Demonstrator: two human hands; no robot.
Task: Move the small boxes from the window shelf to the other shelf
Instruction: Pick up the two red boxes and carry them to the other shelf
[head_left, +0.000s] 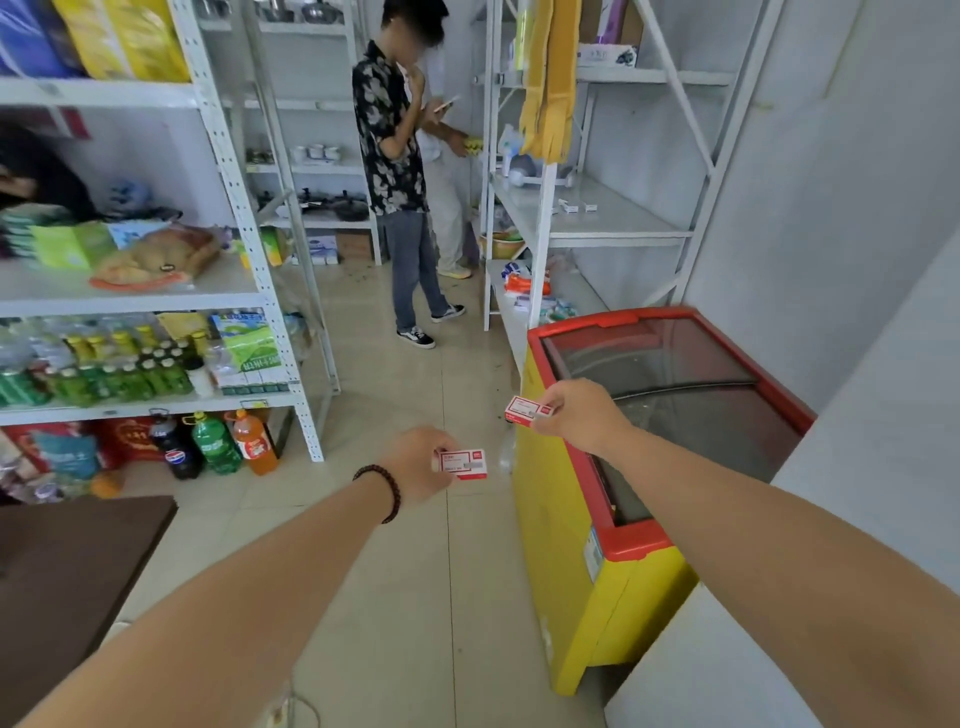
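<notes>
both arms reach forward over the tiled floor. left hand, with a dark bead bracelet at the wrist, has its fingers closed round one end of a small red and white box; the box sticks out to the right of the fist, held flat over the floor. right hand pinches a second box of the same kind between thumb and fingertips, the box pointing left, just above the near corner of a yellow freezer with a red rim and a dark glass lid. the two boxes are near each other but apart, the right one higher and further on. beyond the freezer stands a white shelf; on its middle board lie a few small boxes, too small to read. on the left is a rack with bottles and packets. a person in a patterned shirt stands in the aisle, near the white shelf, holding a phone.
</notes>
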